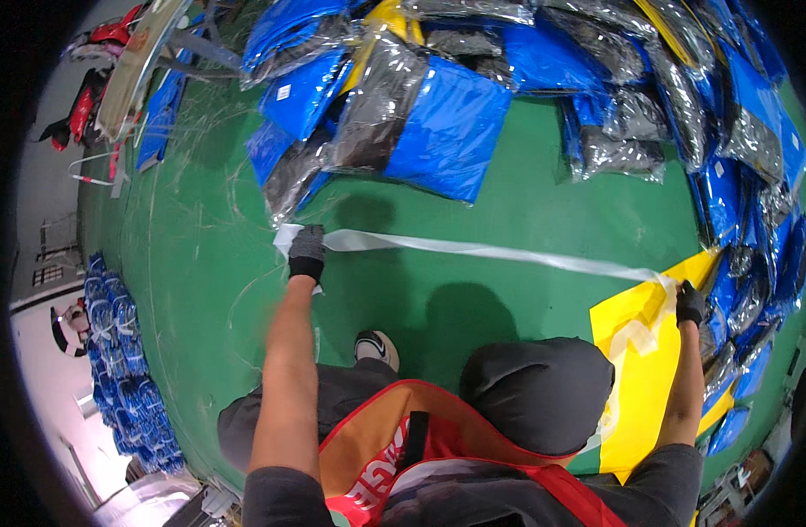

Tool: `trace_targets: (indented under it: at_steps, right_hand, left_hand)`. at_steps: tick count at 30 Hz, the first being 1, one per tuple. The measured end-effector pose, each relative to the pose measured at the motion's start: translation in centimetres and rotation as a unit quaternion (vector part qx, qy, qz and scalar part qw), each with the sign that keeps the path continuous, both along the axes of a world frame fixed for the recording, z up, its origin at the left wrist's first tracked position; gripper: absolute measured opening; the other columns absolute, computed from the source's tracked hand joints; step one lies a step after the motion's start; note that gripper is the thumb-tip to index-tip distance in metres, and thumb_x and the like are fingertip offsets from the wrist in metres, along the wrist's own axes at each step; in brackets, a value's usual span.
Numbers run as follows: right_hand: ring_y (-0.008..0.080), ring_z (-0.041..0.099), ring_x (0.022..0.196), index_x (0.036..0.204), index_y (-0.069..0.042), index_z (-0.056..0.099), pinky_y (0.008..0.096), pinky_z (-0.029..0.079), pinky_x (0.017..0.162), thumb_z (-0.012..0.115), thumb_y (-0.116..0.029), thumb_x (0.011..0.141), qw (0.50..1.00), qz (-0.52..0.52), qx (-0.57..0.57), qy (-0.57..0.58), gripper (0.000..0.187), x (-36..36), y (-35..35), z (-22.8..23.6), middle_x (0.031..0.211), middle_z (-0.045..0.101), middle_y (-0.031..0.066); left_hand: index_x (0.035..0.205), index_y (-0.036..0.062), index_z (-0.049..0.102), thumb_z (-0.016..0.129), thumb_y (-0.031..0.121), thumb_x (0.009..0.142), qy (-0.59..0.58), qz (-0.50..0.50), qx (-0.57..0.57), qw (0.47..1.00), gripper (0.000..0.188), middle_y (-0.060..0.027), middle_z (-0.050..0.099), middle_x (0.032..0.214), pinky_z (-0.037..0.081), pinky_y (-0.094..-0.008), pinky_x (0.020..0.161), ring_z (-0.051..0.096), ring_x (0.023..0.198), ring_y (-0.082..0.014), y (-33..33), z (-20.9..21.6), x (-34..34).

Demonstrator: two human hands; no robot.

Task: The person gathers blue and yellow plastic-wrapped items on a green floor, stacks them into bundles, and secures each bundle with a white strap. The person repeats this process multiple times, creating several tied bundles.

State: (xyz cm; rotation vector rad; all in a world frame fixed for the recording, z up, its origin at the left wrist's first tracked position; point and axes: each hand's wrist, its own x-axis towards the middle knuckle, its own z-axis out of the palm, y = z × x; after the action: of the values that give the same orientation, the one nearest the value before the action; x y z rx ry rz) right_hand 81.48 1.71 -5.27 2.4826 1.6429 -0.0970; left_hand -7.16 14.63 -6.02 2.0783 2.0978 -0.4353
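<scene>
A long strip of whitish translucent plastic point(500, 251) stretches taut between my hands above the green floor. My left hand point(306, 251), in a grey and black glove, is closed around one end, with a short tail sticking out beyond the fist. At the right, my gloved right hand point(689, 304) is closed on the other end, and a loose length hangs below it over a yellow sheet point(636, 378). The yellow sheet lies on the floor beside my right knee. Just beyond my left hand are blue and black plastic-wrapped packages point(456, 127).
Wrapped packages point(750, 140) are heaped along the far side and down the right. Bundled blue packs point(126, 369) are stacked at the left. A metal-framed table or rack point(144, 75) stands at the far left, near red machines point(87, 105). Stray strands lie on the green floor point(201, 228).
</scene>
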Motion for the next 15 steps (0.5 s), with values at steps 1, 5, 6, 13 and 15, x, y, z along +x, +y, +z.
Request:
trace_targets:
  at_steps: [1, 5, 6, 13, 15]
  right_hand:
    - [0.0390, 0.060, 0.078, 0.091, -0.012, 0.061, 0.0474, 0.045, 0.065, 0.049, -0.038, 0.085, 0.999, -0.015, -0.035, 0.010, 0.029, -0.9, -0.1, 0.2, 0.083, 0.063, 0.0185]
    - [0.0329, 0.062, 0.072, 0.086, -0.008, 0.064, 0.0405, 0.048, 0.063, 0.056, -0.015, 0.078, 0.981, 0.043, 0.046, 0.185, 0.014, -6.5, 0.8, -0.9, 0.075, 0.064, 0.0162]
    - [0.0339, 0.061, 0.068, 0.085, -0.008, 0.065, 0.0404, 0.047, 0.062, 0.057, -0.015, 0.074, 0.968, 0.127, 0.071, 0.204, 0.015, -8.2, 1.5, -0.5, 0.072, 0.063, 0.0160]
    - [0.0390, 0.043, 0.113, 0.125, -0.006, 0.046, 0.0469, 0.029, 0.099, 0.062, -0.027, 0.078, 0.961, 0.169, 0.202, 0.078, 0.054, -21.1, 6.5, 5.8, 0.120, 0.050, 0.0192]
    - [0.0371, 0.044, 0.113, 0.122, -0.004, 0.048, 0.0445, 0.032, 0.097, 0.061, -0.023, 0.080, 0.928, 0.159, 0.289, 0.172, 0.048, -25.3, 7.8, 6.6, 0.119, 0.050, 0.0192]
  left_hand:
    - [0.103, 0.0078, 0.058, 0.049, 0.009, 0.077, 0.048, -0.039, -0.023, 0.998, 0.027, -0.0173, 0.060, 0.101, 0.047, -0.0434, 0.080, 0.057, 0.093, -0.0352, -0.4, 0.0, 0.0]
    - [0.095, 0.0081, 0.061, 0.040, 0.014, 0.087, 0.139, 0.070, -0.012, 0.988, 0.023, -0.0156, 0.061, 0.099, 0.048, -0.0415, 0.076, 0.059, 0.093, -0.0294, -3.4, 2.1, -9.5]
    - [0.094, 0.0077, 0.061, 0.039, 0.015, 0.088, 0.164, 0.127, -0.038, 0.977, 0.024, -0.0160, 0.061, 0.099, 0.049, -0.0418, 0.076, 0.058, 0.097, -0.0283, -3.2, 2.8, -9.7]
    - [0.122, 0.0091, 0.048, 0.050, 0.035, 0.086, -0.046, 0.232, 0.131, 0.963, 0.044, -0.0213, 0.061, 0.101, 0.045, -0.0445, 0.079, 0.057, 0.099, -0.0350, 7.6, 12.2, -0.6]
    - [0.126, 0.0105, 0.045, 0.065, 0.041, 0.080, -0.376, 0.061, 0.220, 0.898, 0.059, -0.0183, 0.060, 0.110, 0.043, -0.0368, 0.085, 0.057, 0.100, -0.0297, 11.4, 11.5, 2.9]
